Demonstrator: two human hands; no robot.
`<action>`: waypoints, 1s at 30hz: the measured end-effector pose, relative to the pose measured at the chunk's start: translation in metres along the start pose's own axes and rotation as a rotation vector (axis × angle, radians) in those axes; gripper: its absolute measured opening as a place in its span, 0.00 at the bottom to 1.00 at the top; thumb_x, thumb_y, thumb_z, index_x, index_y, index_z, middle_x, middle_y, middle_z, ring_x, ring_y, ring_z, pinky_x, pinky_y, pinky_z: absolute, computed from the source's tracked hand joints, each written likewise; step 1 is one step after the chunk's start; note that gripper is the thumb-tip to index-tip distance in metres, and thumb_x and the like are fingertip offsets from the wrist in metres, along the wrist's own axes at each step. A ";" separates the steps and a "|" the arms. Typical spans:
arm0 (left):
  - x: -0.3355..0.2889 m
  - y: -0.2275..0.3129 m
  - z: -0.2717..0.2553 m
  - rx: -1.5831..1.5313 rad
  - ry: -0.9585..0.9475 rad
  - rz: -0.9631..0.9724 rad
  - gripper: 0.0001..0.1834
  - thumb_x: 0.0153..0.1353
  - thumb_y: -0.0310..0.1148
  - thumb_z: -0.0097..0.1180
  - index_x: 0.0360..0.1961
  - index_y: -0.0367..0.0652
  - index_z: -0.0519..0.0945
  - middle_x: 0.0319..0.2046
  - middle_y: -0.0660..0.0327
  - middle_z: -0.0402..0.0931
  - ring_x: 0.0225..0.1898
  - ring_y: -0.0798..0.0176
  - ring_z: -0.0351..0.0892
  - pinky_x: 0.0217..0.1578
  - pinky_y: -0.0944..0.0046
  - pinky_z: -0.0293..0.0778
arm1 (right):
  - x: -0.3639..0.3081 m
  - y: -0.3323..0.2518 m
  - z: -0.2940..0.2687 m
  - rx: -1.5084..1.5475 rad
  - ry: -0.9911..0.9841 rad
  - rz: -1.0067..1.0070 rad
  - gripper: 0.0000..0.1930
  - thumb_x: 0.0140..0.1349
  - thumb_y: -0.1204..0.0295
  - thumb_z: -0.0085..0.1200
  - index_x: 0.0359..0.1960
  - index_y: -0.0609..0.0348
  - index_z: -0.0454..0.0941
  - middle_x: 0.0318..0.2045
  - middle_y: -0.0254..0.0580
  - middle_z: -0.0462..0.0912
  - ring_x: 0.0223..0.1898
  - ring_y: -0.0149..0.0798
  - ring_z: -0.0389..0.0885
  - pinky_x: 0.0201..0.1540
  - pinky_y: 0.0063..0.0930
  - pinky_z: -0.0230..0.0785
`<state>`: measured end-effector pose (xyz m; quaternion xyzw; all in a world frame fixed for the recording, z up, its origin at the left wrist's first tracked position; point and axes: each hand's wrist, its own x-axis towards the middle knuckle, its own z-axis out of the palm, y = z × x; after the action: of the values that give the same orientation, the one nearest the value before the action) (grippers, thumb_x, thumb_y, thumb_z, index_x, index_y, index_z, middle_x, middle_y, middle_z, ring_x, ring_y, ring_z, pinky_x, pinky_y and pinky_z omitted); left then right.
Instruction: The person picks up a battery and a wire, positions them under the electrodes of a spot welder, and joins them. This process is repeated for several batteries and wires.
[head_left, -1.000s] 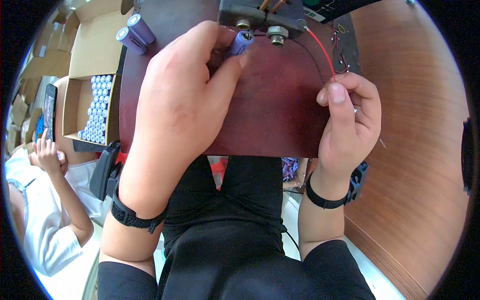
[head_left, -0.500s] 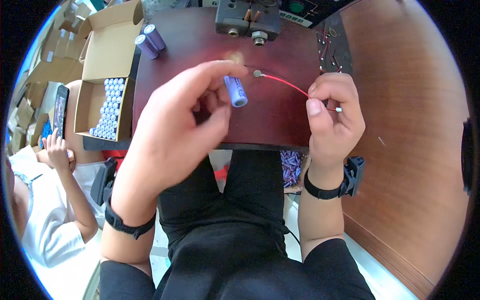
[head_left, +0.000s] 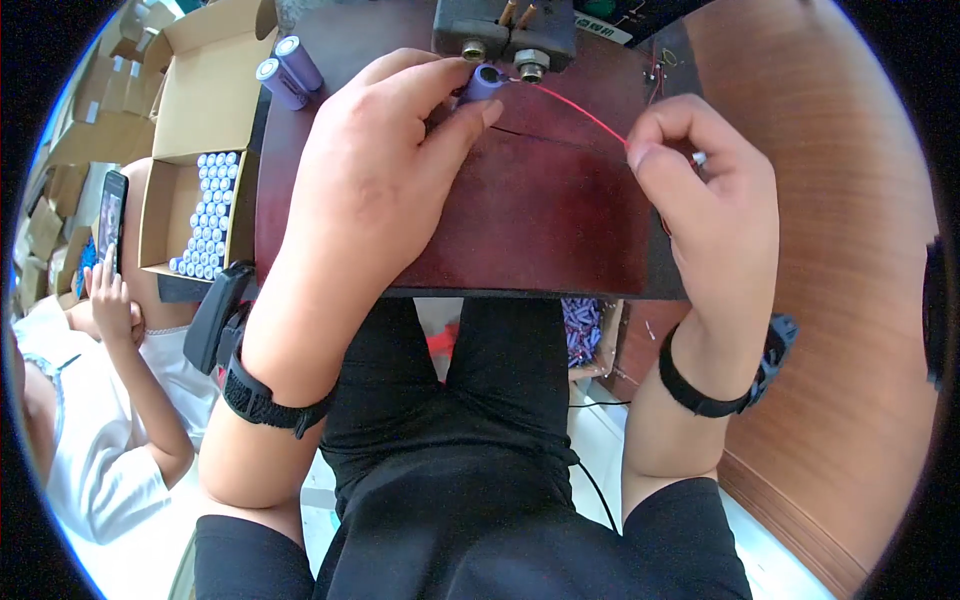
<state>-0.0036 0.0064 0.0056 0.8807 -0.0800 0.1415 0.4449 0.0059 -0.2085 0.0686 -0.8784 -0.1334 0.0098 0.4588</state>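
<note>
My left hand (head_left: 375, 165) is closed around a purple cylindrical battery cell (head_left: 481, 88), its end face turned up toward the machine. The cell sits just below a black machine head (head_left: 455, 32) with copper pins and metal nuts. From beside the cell's end a thin red wire (head_left: 585, 112) runs right to my right hand (head_left: 715, 185), which pinches it between thumb and index finger. A small white connector (head_left: 699, 158) pokes out by those fingers. Whether the wire's end touches the cell or a pin cannot be made out. A dark wire (head_left: 530, 134) also trails below the cell.
Two purple cells (head_left: 291, 72) stand at the table's far left. Beside them is an open cardboard box (head_left: 158, 225) with rows of cells. Loose wires (head_left: 655, 75) lie far right. Below the table edge is a bin of cells (head_left: 582, 330). A person at left holds a phone (head_left: 112, 215).
My left hand has carried the cell up to the machine head and tilted its end face upward. My right hand has moved up and right, bringing the wire's end to the cell.
</note>
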 end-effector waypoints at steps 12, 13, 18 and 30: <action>-0.001 -0.003 0.004 0.021 0.045 0.009 0.17 0.62 0.38 0.66 0.45 0.35 0.84 0.37 0.50 0.80 0.40 0.47 0.83 0.41 0.58 0.75 | 0.011 0.000 -0.001 -0.113 -0.081 0.078 0.05 0.62 0.72 0.54 0.33 0.60 0.79 0.26 0.23 0.72 0.28 0.18 0.64 0.30 0.17 0.55; 0.000 -0.004 0.003 0.036 0.048 0.017 0.17 0.62 0.38 0.66 0.45 0.34 0.84 0.37 0.50 0.80 0.39 0.47 0.82 0.41 0.58 0.75 | 0.010 0.002 0.000 -0.101 -0.083 0.074 0.05 0.62 0.72 0.54 0.32 0.60 0.78 0.26 0.23 0.72 0.28 0.18 0.64 0.30 0.17 0.55; 0.001 -0.003 0.002 0.072 0.033 0.010 0.16 0.63 0.37 0.65 0.43 0.33 0.83 0.35 0.50 0.79 0.38 0.47 0.82 0.40 0.58 0.75 | 0.011 0.001 0.000 -0.081 -0.110 0.120 0.06 0.62 0.71 0.54 0.32 0.61 0.78 0.26 0.23 0.72 0.29 0.18 0.64 0.31 0.17 0.55; 0.001 -0.004 0.003 0.088 0.086 0.096 0.14 0.63 0.33 0.62 0.44 0.34 0.83 0.35 0.49 0.80 0.37 0.47 0.83 0.39 0.58 0.76 | 0.015 0.004 0.003 -0.107 -0.124 0.120 0.07 0.63 0.69 0.56 0.33 0.61 0.79 0.25 0.22 0.72 0.27 0.18 0.65 0.29 0.17 0.55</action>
<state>-0.0012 0.0060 0.0015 0.8878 -0.0967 0.2035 0.4013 0.0211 -0.2042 0.0655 -0.9058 -0.1091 0.0846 0.4007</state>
